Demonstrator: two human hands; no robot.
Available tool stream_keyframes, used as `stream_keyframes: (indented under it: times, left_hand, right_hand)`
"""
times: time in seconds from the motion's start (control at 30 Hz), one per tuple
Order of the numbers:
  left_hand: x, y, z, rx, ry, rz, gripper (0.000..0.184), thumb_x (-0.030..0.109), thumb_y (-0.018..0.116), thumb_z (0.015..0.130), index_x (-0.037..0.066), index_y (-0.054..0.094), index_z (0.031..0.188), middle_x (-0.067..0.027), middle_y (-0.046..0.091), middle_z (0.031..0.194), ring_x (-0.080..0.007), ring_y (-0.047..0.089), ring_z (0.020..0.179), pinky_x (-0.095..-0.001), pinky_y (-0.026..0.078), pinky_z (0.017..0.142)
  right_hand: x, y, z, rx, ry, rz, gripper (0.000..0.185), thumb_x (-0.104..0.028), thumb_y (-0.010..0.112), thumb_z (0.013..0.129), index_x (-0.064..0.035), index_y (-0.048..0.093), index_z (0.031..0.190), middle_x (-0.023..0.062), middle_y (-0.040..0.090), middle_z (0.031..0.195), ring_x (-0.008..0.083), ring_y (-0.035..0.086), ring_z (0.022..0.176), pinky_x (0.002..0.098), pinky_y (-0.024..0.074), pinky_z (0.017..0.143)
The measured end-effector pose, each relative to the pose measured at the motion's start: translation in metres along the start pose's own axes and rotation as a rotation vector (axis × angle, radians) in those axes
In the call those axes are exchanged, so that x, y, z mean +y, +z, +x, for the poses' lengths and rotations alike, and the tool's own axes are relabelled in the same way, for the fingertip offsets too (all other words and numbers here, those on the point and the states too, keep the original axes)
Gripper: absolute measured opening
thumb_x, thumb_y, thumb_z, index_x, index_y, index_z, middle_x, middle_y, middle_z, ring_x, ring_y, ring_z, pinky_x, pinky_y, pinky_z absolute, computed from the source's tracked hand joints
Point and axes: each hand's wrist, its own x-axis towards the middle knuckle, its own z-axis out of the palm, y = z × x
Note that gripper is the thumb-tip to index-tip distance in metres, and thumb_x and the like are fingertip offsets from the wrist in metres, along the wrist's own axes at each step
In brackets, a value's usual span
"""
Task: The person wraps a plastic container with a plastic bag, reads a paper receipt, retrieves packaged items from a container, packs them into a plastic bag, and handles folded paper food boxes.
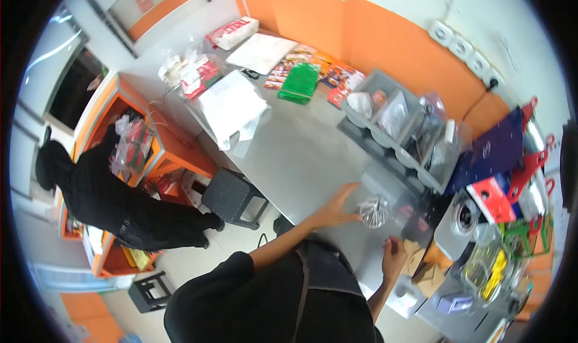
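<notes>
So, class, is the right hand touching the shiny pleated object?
Apart: the head view shows bare tabletop between the right hand and the shiny pleated object.

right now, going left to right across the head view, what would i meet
Co-worker in black, green packet, left hand, clear striped item, right hand, folded brown pieces, yellow item.

One left hand (338, 209) and one right hand (394, 257) made two, with one shiny bundle (374, 213) and at least two brown pieces (430, 280). There were one table (295, 156), one grey tray (376, 81), one green pack (299, 83), one co-worker (126, 198), two stools (227, 193), four sockets (460, 45) and one plug (494, 83). The bags (235, 105) overlapped too much to number.
</notes>
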Motion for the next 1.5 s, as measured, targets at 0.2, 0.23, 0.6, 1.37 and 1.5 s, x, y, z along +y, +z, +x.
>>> stream_keyframes:
  times: [0.2,0.23,0.6,1.37,1.5]
  left_hand:
    - [-0.088,-0.187,-0.001,0.672,-0.337,0.395,0.048,0.030,0.060,0.097,-0.002,0.052,0.131,-0.0259,0.052,0.136,-0.0405,0.049,0.127,-0.0446,0.037,0.108]
    - [-0.121,-0.233,-0.004,0.740,-0.335,0.485,0.051,0.027,0.062,0.095,-0.002,0.049,0.134,-0.0274,0.051,0.136,-0.0431,0.047,0.128,-0.0458,0.037,0.109]
    - [-0.151,-0.396,0.010,0.579,-0.181,1.083,0.021,0.024,0.060,0.095,0.007,0.073,0.096,-0.0100,0.070,0.088,-0.0272,0.063,0.088,-0.0489,0.042,0.090]
    - [0.015,-0.256,0.009,0.130,0.032,0.032,0.019,0.014,0.060,0.098,-0.002,0.069,0.104,-0.0061,0.068,0.084,-0.0089,0.057,0.070,-0.0253,0.047,0.068]
    - [0.004,-0.246,-0.015,0.176,-0.416,-0.335,0.017,0.006,0.060,0.097,-0.003,0.069,0.107,-0.0062,0.070,0.090,-0.0121,0.064,0.081,-0.0263,0.049,0.079]
  right_hand:
    - [0.016,-0.004,0.009,-0.133,-0.036,-0.276,0.018,-0.012,0.063,0.093,0.0046,0.067,0.100,0.0115,0.069,0.077,0.0172,0.066,0.071,0.0291,0.0512,0.067]
    - [0.011,-0.004,0.008,-0.214,0.011,-0.281,0.018,-0.011,0.062,0.093,0.0045,0.067,0.099,0.0115,0.070,0.076,0.0182,0.067,0.069,0.0296,0.0519,0.066]
    - [-0.003,0.111,-0.030,-0.640,0.406,-0.418,0.029,-0.023,0.064,0.092,0.0048,0.071,0.096,0.0134,0.074,0.077,0.0194,0.074,0.073,0.0299,0.0569,0.069]
    - [-0.221,0.223,0.101,-0.396,-0.548,-0.235,0.051,-0.003,0.078,0.074,-0.0064,0.064,0.122,0.0120,0.066,0.113,0.0285,0.062,0.105,0.0352,0.0467,0.091]
    - [-0.304,0.217,0.081,0.506,-0.688,-0.709,0.032,0.003,0.072,0.074,-0.0008,0.066,0.105,0.0141,0.065,0.113,0.0340,0.064,0.102,0.0406,0.0506,0.087]
